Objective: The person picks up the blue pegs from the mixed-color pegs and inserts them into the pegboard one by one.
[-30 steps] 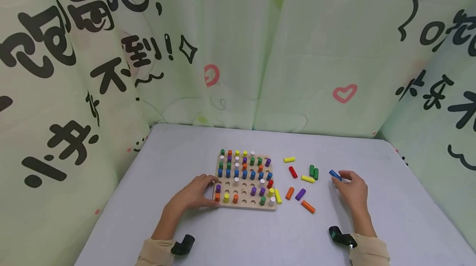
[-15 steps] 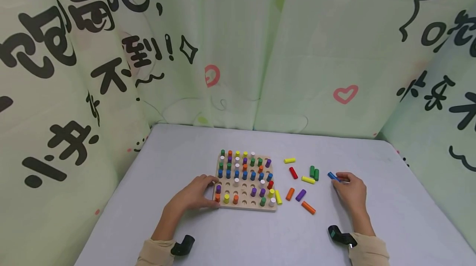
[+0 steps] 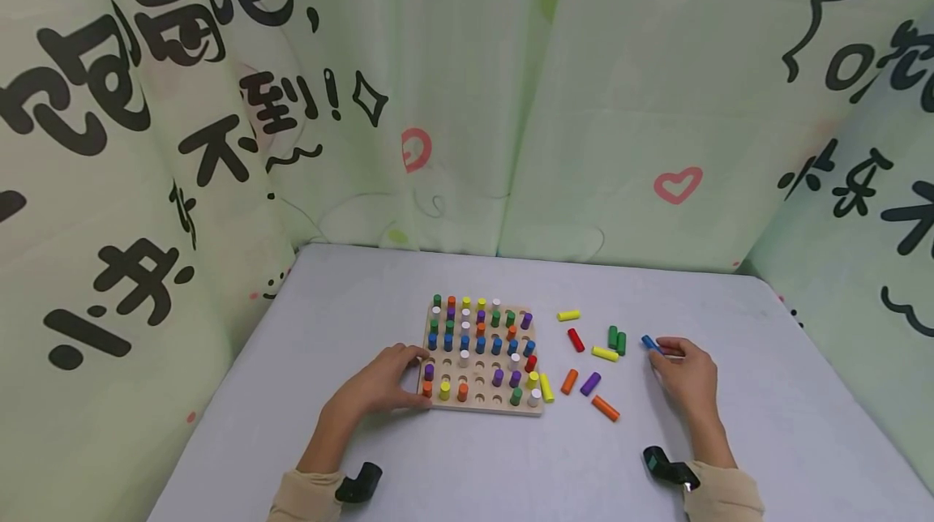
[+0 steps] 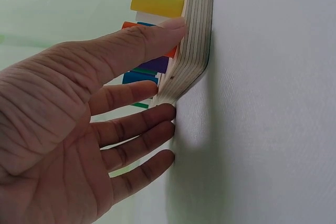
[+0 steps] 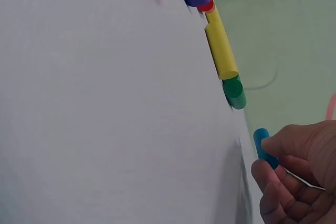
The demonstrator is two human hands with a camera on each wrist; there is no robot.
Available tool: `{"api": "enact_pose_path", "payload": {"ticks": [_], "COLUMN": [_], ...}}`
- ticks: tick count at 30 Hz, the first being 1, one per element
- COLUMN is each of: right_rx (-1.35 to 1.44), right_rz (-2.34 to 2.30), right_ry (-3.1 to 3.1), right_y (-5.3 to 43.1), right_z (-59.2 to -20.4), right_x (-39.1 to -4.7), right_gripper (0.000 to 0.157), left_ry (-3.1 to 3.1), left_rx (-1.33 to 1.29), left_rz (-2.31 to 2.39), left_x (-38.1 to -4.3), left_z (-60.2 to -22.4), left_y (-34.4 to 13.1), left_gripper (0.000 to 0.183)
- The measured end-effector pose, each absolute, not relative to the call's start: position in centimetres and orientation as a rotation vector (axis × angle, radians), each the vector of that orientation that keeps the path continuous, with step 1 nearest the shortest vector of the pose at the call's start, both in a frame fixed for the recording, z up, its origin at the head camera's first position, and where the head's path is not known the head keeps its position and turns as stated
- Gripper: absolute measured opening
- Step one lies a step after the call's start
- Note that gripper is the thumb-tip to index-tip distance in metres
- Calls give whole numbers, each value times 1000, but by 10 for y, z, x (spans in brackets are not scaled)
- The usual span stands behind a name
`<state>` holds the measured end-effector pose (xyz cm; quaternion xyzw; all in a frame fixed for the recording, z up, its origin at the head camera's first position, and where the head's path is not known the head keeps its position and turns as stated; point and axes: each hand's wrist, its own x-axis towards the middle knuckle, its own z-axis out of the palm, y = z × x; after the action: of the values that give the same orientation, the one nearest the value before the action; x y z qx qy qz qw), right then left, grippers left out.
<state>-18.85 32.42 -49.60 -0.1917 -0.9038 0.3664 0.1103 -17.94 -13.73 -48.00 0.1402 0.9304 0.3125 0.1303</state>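
Observation:
A wooden pegboard (image 3: 487,401) stands left of the table's middle, with rows of coloured pegs upright in many of its holes. My left hand (image 3: 381,378) rests at its front left corner. In the left wrist view the thumb (image 4: 149,40) lies across the corner, and the nearly straight fingers (image 4: 137,139) reach to the board's side. To the right, my right hand (image 3: 689,372) pinches a blue peg (image 3: 649,341) between thumb and fingertips, above the table. The same blue peg (image 5: 261,139) shows in the right wrist view, tilted, its lower end partly covered by the thumb.
Loose pegs lie on the white table (image 3: 606,473) between board and right hand: green (image 3: 621,343), yellow (image 3: 604,352), red (image 3: 576,340), orange (image 3: 605,408) and purple (image 3: 591,382). One yellow peg (image 3: 546,387) lies against the board's right edge. A printed curtain (image 3: 584,141) surrounds the table.
My right hand has shifted slightly left with the blue peg still pinched. The left hand, the pegboard and the loose pegs stay where they were.

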Motion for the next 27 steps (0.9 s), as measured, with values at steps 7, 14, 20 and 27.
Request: {"api": "enact_pose_path", "payload": {"ticks": [7, 14, 20, 27], "right_rx": [-522, -447, -401, -372], "right_rz": [1113, 1085, 1088, 1117], "right_ry": [-2638, -2640, -2640, -2653], "right_y": [313, 298, 284, 266], "right_z": [-488, -481, -476, -474], "right_x": [-184, -184, -186, -192], "right_gripper": [36, 35, 35, 34], "left_ry": [2704, 2703, 2702, 2701], "left_rx": [422, 415, 415, 424], "left_rz": [910, 901, 891, 895], "left_x": [-179, -179, -180, -180], "left_z": [-481, -481, -481, -482], "left_y": [-138, -137, -137, -138], "left_gripper": [70, 70, 71, 70]}}
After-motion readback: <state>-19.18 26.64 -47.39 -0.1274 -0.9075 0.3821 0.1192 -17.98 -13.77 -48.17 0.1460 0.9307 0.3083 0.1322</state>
